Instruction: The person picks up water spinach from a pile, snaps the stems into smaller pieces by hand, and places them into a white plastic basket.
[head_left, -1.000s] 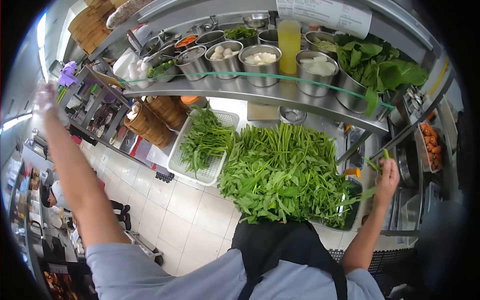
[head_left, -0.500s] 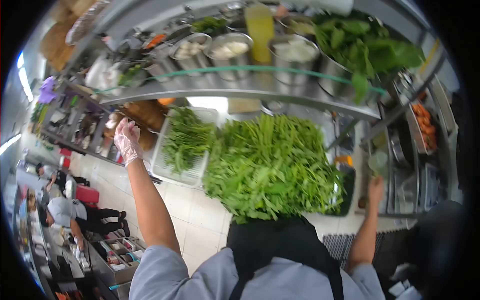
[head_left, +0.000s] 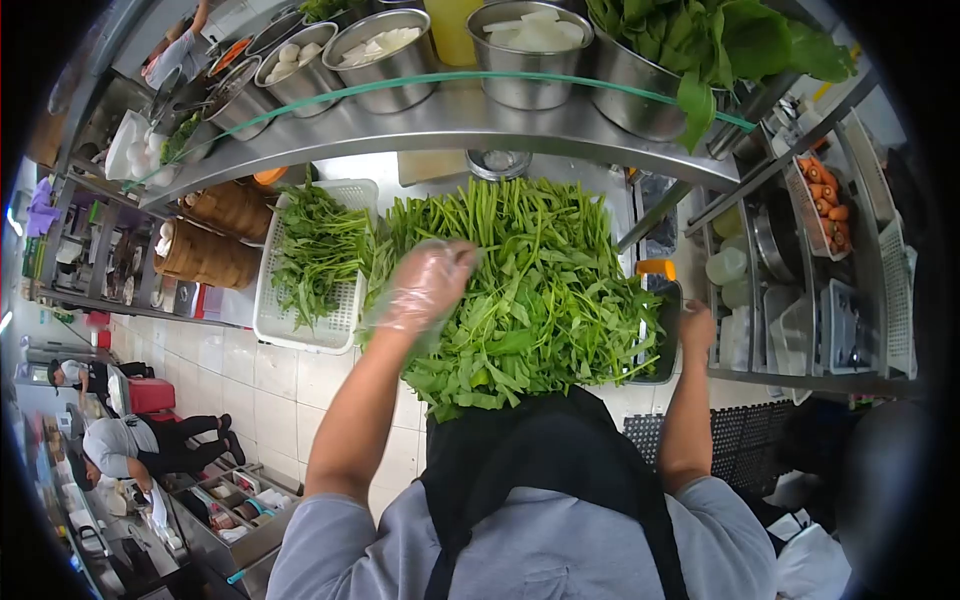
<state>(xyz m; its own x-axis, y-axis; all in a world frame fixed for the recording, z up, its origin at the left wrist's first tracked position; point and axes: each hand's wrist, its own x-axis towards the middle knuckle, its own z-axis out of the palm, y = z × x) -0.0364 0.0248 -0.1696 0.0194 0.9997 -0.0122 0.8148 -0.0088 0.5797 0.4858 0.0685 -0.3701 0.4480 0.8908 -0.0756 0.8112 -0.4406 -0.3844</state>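
A big heap of long-stemmed leafy greens lies in front of me, stems toward the shelf and leaves toward my apron. Above its left side is my left hand in a clear plastic glove, fingers curled together. Whatever those fingers hold, if anything, is hidden. Bare and closed, my right hand is beside the dark bin right of the heap. Its palm side does not show. A white perforated basket with a smaller bunch of greens stands to the left.
A steel shelf crosses above, carrying metal pots of cut vegetables and large leaves. Brown cylindrical containers stand left. On the right, a rack holds a basket of carrots. Co-workers are at the far left.
My left hand has moved right, from left of the basket to over the heap. My right hand has shifted left and down, toward the bin. The view has tilted downward.
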